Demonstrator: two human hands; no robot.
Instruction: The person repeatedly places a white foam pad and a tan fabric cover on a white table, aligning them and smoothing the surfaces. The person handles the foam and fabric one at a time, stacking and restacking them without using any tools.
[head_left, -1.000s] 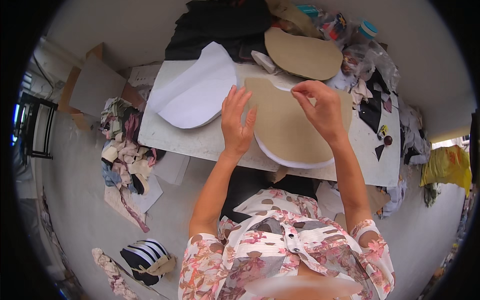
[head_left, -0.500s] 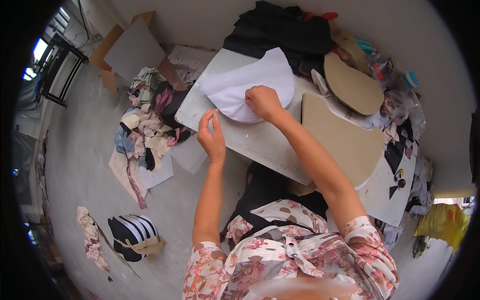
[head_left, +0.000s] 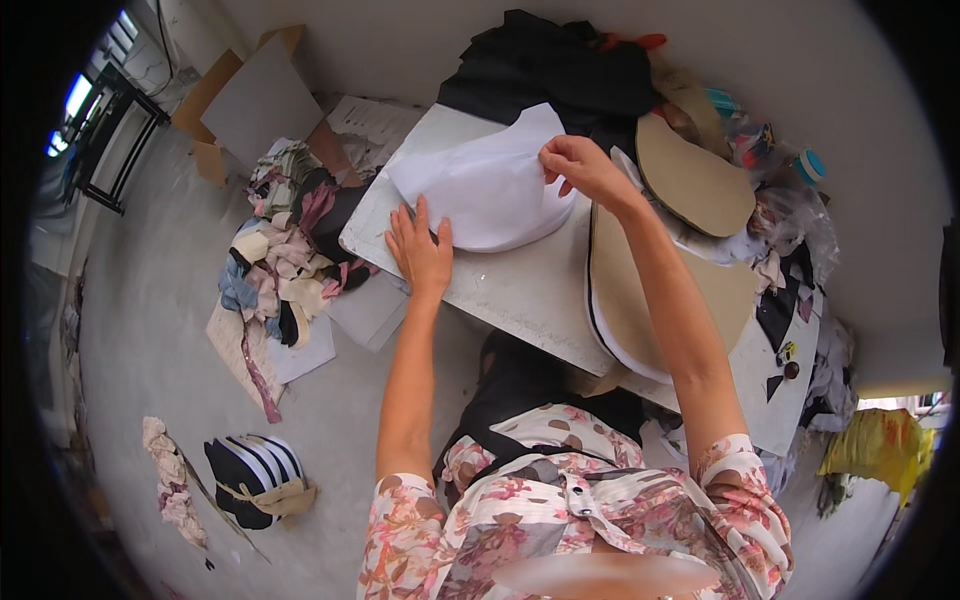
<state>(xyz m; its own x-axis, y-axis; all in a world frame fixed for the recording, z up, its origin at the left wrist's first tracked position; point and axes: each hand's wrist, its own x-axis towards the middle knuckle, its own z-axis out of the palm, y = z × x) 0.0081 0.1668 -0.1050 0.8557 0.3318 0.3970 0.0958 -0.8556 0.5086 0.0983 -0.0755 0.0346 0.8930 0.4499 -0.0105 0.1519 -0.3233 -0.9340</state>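
Note:
A curved white fabric piece (head_left: 480,195) lies on the pale work table, its shape rounded at the near side and pointed at the far end. My left hand (head_left: 418,255) rests on the table at its left near edge, fingers spread, fingertips touching or close to the fabric. At the right side of the piece my right hand (head_left: 588,168) is closed in a pinch, with a slightly raised bit of the white layer at its fingertips. Tan curved panels (head_left: 690,290) with dark and white layers beneath lie under my right forearm. Another tan panel (head_left: 695,175) lies beyond.
Black cloth (head_left: 550,70) is heaped at the table's (head_left: 500,300) far side. Plastic bags (head_left: 800,235) and scraps crowd its right end. On the floor to the left lie a fabric scrap pile (head_left: 290,240), an open carton (head_left: 250,100) and a tied black-and-white bundle (head_left: 255,480).
My right hand has moved from the middle of the white piece to its right side. My left hand has opened and come down flat by the left edge.

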